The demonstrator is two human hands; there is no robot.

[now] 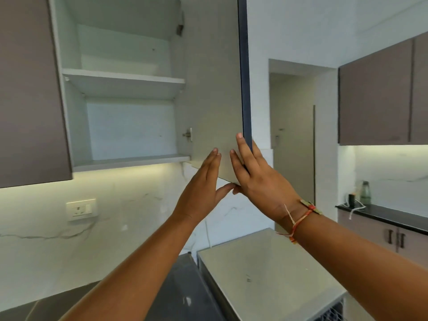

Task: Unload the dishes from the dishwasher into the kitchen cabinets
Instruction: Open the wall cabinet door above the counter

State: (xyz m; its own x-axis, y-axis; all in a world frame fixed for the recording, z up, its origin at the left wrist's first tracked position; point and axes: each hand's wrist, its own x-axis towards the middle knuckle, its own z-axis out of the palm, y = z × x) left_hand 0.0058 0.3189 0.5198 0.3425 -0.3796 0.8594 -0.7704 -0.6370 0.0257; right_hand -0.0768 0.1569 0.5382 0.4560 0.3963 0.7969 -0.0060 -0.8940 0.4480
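The cabinet door (215, 89) of the upper wall cabinet (125, 84) stands swung open, its pale inner face toward the camera and its dark edge on the right. Both hands meet at its lower free corner. The right hand (257, 179) wraps that corner, fingers spread up along the dark edge and inner face, thumb tucked beneath the bottom edge. The left hand (203, 188) lies flat and open just left of it, fingers together against the inner face, thumb reaching under toward the right thumb. A red thread bracelet (301, 218) circles the right wrist. Left of the grip, two bare white shelves (125, 76) show inside. Below the hands sits a pale-topped appliance (266, 269); its front is mostly out of view.
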